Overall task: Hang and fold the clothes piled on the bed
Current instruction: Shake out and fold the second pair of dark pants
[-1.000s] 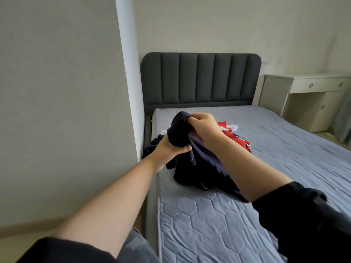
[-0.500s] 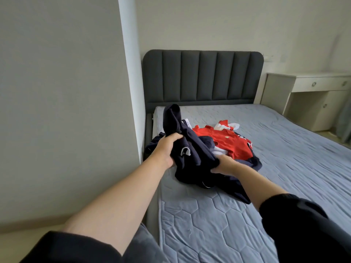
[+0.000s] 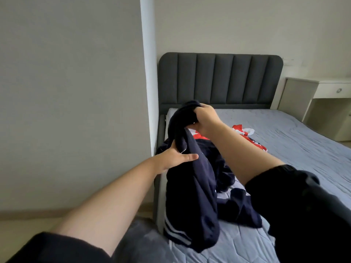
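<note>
Garment (image 3: 191,186): navy, white-striped hem, hanging crumpled. Right hand (image 3: 206,118) grips its top; left hand (image 3: 174,158), below, pinches its edge.

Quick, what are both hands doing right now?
Left hand: holding the navy garment partway down.
Right hand: gripping the bunched top end of the same garment.

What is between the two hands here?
In the head view, a bunched stretch of the navy garment runs from the left hand up to the right hand; both grip it.
</note>
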The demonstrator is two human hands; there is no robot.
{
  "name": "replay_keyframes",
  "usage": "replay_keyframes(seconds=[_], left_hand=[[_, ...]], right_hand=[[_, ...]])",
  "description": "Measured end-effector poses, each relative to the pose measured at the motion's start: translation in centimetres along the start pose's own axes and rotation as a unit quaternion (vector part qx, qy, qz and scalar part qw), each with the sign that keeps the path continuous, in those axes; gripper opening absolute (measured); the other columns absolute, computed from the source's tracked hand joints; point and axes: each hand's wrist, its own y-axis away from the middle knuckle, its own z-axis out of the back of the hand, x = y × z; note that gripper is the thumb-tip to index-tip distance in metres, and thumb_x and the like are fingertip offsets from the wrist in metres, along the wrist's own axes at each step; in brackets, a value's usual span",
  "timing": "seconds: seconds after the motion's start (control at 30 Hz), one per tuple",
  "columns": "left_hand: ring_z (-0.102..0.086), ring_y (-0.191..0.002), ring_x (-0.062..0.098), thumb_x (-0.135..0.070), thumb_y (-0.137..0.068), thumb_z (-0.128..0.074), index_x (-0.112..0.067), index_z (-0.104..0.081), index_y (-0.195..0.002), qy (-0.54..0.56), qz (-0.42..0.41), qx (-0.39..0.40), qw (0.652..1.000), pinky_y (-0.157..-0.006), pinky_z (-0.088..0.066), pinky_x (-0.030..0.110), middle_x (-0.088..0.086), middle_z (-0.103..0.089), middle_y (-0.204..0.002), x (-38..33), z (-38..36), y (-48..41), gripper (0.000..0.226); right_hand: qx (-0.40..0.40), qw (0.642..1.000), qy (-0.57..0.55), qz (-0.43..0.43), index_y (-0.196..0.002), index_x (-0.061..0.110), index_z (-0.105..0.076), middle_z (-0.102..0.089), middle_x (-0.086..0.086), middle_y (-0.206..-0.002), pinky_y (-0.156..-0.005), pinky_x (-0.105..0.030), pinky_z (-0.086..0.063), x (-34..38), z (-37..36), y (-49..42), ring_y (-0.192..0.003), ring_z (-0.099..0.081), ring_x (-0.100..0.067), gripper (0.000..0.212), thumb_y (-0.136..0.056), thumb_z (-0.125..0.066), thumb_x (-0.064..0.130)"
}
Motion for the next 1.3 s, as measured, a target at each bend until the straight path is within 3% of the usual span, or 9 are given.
replay_keyframes(seconds=[0.1, 0.27, 0.43, 0.53, 0.63, 0.8, 1.07, 1.2, 1.3], left_hand=[[-0.056, -0.094, 0.008, -0.035, -0.071, -0.081, -0.025, -0.048, -0.130, 0.029, 0.040, -0.165, 0.985, -0.084, -0.041, 0.024, -0.012, -0.058, -0.109, -0.2, 1.6, 0.8, 0.069], [-0.064, -0.094, 0.026, -0.008, -0.078, -0.074, -0.009, -0.064, -0.099, 0.194, 0.064, -0.334, 0.920, -0.085, -0.053, 0.035, 0.004, -0.067, -0.095, -0.5, 5.9, 1.7, 0.024], [-0.060, -0.085, 0.025, -0.021, -0.078, -0.071, -0.010, -0.056, -0.115, 0.330, 0.148, -0.405, 0.840, -0.078, -0.050, 0.035, 0.006, -0.061, -0.092, -2.6, 11.0, 2.5, 0.042], [-0.059, -0.095, 0.024, -0.024, -0.081, -0.068, -0.006, -0.057, -0.120, 0.328, 0.154, -0.412, 0.836, -0.085, -0.047, 0.034, 0.007, -0.063, -0.104, -3.7, 13.9, 3.2, 0.044], [-0.057, -0.097, 0.022, -0.023, -0.086, -0.064, -0.005, -0.058, -0.107, 0.306, 0.146, -0.406, 0.849, -0.096, -0.045, 0.034, 0.008, -0.060, -0.107, -4.9, 15.8, 4.1, 0.028], [-0.057, -0.101, 0.022, -0.022, -0.091, -0.060, -0.006, -0.057, -0.117, 0.322, 0.106, -0.384, 0.859, -0.097, -0.044, 0.032, 0.012, -0.061, -0.120, -7.1, 18.7, 5.7, 0.030], [-0.044, -0.130, 0.025, -0.040, -0.096, -0.053, -0.006, -0.041, -0.139, 0.293, 0.146, -0.424, 0.845, -0.112, -0.031, 0.035, 0.012, -0.046, -0.141, -7.2, 25.1, 10.3, 0.056], [-0.054, -0.118, 0.029, -0.040, -0.093, -0.056, -0.008, -0.050, -0.133, 0.089, 0.200, -0.398, 0.891, -0.105, -0.041, 0.040, 0.009, -0.057, -0.130, -6.0, 26.6, 12.6, 0.051], [-0.056, -0.113, 0.030, -0.043, -0.098, -0.042, -0.009, -0.050, -0.131, -0.178, 0.270, -0.316, 0.892, -0.096, -0.048, 0.042, 0.009, -0.055, -0.128, -6.1, 28.3, 15.1, 0.048]], right_hand=[[0.044, 0.998, -0.048, 0.022, -0.099, 0.005, -0.063, -0.064, -0.015, -0.089, -0.052, -0.034, -0.055, 1.0, -3.4, 0.2, -0.080, -0.063, -0.028, 0.033, -0.087, -0.036, -0.010], [0.120, 0.991, -0.031, 0.042, -0.115, 0.005, -0.056, -0.062, -0.009, -0.099, -0.079, -0.033, -0.053, 0.7, -5.3, 0.5, -0.091, -0.062, -0.019, 0.021, -0.095, -0.050, 0.009], [0.210, 0.960, 0.179, -0.040, -0.135, 0.014, -0.047, -0.049, -0.003, -0.132, -0.104, -0.038, -0.035, -2.8, -3.4, 0.6, -0.123, -0.047, -0.018, 0.048, -0.096, -0.049, 0.042], [0.236, 0.947, 0.217, -0.014, -0.132, 0.016, -0.049, -0.051, -0.005, -0.134, -0.098, -0.031, -0.037, -5.0, -2.5, 0.3, -0.121, -0.048, -0.018, 0.037, -0.096, -0.052, 0.019], [0.285, 0.926, 0.245, 0.035, -0.139, 0.027, -0.034, -0.049, -0.005, -0.137, -0.092, -0.029, -0.049, -6.6, -2.5, 0.2, -0.116, -0.054, -0.017, 0.079, -0.075, -0.056, -0.013], [0.269, 0.892, 0.318, 0.175, -0.138, 0.063, 0.002, -0.046, 0.029, -0.125, -0.078, -0.020, -0.052, -8.3, -6.2, 1.0, -0.099, -0.062, -0.006, 0.128, -0.058, -0.082, 0.010], [0.303, 0.946, 0.106, 0.040, -0.113, 0.018, -0.064, -0.072, -0.007, -0.097, -0.082, -0.041, -0.058, -5.0, -15.5, 3.0, -0.085, -0.070, -0.021, 0.040, -0.077, -0.073, 0.003], [0.230, 0.968, 0.079, 0.067, -0.084, 0.002, -0.065, -0.061, -0.010, -0.076, -0.073, -0.039, -0.054, -2.2, -21.0, 4.2, -0.070, -0.060, -0.021, 0.005, -0.086, -0.061, 0.006], [0.192, 0.972, 0.077, 0.107, -0.077, 0.010, -0.063, -0.059, 0.001, -0.064, -0.060, -0.027, -0.048, 0.0, -24.6, 4.1, -0.061, -0.055, -0.014, 0.017, -0.091, -0.059, 0.018]])
